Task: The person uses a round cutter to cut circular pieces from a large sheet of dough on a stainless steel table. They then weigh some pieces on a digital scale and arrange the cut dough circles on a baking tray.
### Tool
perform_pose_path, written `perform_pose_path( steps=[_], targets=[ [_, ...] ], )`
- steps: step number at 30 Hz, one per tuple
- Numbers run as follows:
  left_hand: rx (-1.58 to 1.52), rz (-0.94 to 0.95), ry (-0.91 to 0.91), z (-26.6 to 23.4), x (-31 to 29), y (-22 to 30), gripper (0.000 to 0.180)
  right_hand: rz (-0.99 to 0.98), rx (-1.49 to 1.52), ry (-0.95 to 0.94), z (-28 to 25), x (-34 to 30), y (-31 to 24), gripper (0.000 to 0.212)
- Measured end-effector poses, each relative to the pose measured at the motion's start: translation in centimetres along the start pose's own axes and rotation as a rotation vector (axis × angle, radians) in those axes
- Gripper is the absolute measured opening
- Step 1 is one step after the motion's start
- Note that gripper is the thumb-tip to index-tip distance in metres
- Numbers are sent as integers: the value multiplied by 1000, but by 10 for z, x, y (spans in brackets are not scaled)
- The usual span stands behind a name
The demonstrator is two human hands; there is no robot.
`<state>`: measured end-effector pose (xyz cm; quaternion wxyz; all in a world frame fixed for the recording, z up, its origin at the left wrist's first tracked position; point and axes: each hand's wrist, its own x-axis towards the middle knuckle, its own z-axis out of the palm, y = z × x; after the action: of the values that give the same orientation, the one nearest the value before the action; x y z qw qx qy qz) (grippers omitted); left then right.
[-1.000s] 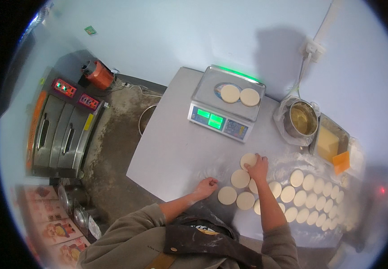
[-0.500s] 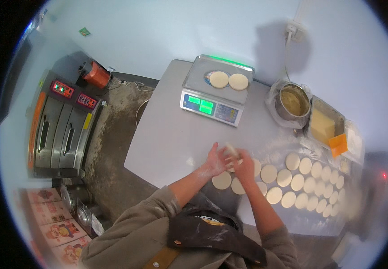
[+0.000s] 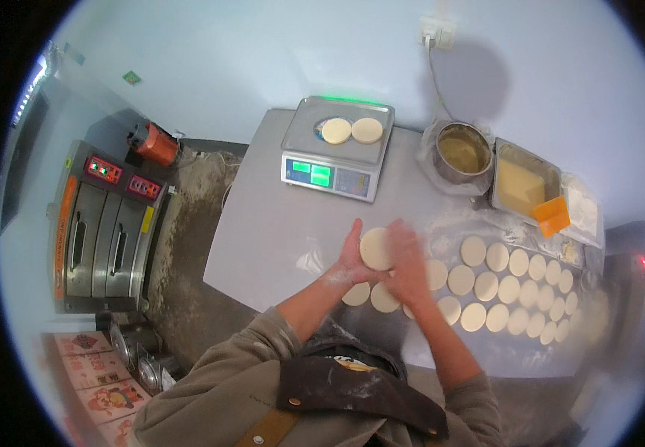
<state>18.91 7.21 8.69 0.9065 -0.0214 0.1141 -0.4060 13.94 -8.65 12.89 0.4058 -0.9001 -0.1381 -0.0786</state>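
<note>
A round, flat disc of pale dough (image 3: 375,249) rests tilted in my left hand (image 3: 350,262), whose thumb points up along its edge. My right hand (image 3: 407,262) is right against the disc's other side; its fingers are smeared by motion, so its grip does not show. Both hands are above the near edge of the table. Beneath and beside them lie more dough discs (image 3: 473,316), set out in rows toward the right. Two further discs (image 3: 367,130) sit side by side on the pan of a digital scale (image 3: 330,179) at the back.
Behind the rows stand a metal pot (image 3: 442,153) in a plastic bag and a metal tray of yellowish paste (image 3: 520,186) with an orange scraper (image 3: 552,216). Flour dusts the grey table (image 3: 255,231). At the left are a deck oven (image 3: 99,238) and an orange machine (image 3: 156,147).
The dough disc in my hands has turned from nearly edge-on to showing its broad face. My right hand has shifted slightly upward beside it. The whole view has moved a little.
</note>
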Motion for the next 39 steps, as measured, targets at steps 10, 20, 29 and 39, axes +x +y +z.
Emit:
perform_pose_path(
  steps=[10, 20, 29, 39],
  targets=[
    [246, 114, 217, -72, 1, 34, 87, -257, 521, -206, 38, -27, -46, 54],
    [857, 429, 815, -123, 12, 128, 60, 730, 138, 269, 68, -200, 18, 26],
    [2452, 589, 832, -164, -137, 162, 83, 1598, 77, 434, 224, -462, -169, 33],
    [3811, 65, 346, -160, 7, 106, 59, 1830, 219, 817, 375, -509, -353, 44]
  ],
)
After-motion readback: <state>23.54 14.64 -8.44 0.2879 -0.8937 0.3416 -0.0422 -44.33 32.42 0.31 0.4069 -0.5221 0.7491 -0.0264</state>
